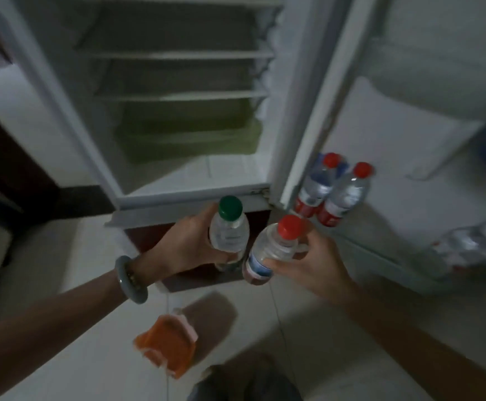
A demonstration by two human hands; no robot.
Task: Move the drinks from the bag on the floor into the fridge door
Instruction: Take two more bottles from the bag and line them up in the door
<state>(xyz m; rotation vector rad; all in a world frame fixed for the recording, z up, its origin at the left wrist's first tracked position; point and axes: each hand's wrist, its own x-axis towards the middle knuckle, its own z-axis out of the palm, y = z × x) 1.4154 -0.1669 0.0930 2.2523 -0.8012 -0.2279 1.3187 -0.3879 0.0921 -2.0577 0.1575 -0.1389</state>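
Hands are both full: the left hand (187,241) is curled round a green-capped bottle (228,231), the right hand (314,264) round a red-capped bottle (273,248), above the floor (91,357). Filled plastic is judged weighty, slightly yielding, best gripped mid-body. Caps are pointed up, long axes roughly upright. Beyond, two bottles (343,195) are shelved in the fridge door (395,151).

pale tiled floor (299,331): orange bag (166,347) near centre | door shelf (380,250), right: two red-capped bottles (344,195) upright, side by side
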